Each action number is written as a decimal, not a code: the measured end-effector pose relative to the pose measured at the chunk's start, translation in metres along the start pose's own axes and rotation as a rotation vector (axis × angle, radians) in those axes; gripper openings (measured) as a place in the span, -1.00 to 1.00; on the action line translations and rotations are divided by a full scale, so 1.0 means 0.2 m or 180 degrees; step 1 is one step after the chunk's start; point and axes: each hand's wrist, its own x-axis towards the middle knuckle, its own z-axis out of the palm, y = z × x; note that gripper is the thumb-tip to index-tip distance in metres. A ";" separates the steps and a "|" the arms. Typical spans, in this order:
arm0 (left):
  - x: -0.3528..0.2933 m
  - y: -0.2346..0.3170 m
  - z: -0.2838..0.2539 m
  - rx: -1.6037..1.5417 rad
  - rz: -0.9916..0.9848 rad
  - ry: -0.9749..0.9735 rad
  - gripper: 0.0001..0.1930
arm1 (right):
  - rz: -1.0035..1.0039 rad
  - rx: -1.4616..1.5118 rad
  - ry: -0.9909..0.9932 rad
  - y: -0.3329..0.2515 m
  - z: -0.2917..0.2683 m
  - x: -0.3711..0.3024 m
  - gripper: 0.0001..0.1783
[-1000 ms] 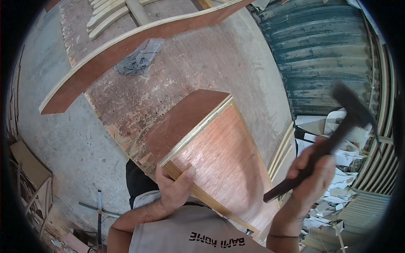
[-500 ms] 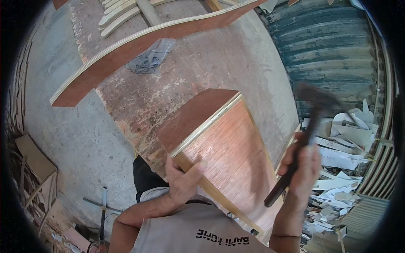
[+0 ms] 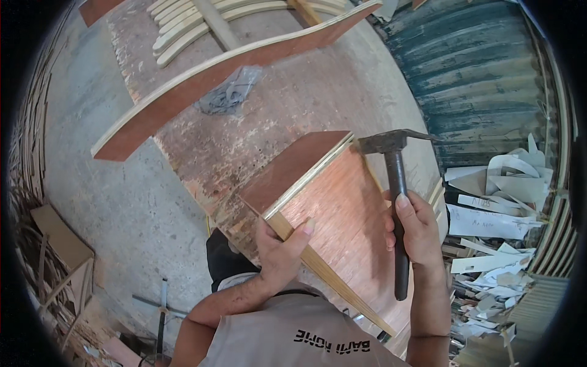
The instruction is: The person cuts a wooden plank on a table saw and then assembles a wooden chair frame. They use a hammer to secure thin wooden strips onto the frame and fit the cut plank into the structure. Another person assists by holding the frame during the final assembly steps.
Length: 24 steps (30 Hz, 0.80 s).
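Note:
My right hand [image 3: 420, 229] is wrapped around the dark handle of a claw hammer [image 3: 397, 174]. The hammer's head is at the far corner of a reddish plywood panel [image 3: 330, 208]; whether they touch I cannot tell. With fingers closed round it, my left hand [image 3: 282, 252] grips the light wooden strip [image 3: 324, 269] along the panel's left edge, close to the corner. A second reddish board [image 3: 293, 165] meets the panel at its far edge, showing a pale layered plywood edge. Both boards rest tilted over the worn worktable [image 3: 208, 165].
Across the table's far part stands a long curved plywood piece [image 3: 232, 64], with several pale curved slats [image 3: 183, 30] behind it. A crumpled clear plastic bag [image 3: 229, 92] lies before it. Paper and board offcuts [image 3: 495, 281] are piled at right, wood scraps [image 3: 61, 226] at left.
The hammer has swung left and down, its head now by the panel's far corner. My left hand still holds the strip. The whole view has shifted slightly.

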 end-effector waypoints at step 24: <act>-0.16 0.19 -0.37 0.2417 -0.0615 -0.0683 -0.74 | -0.0238 0.1346 0.1824 0.54 -0.28 -0.86 -0.60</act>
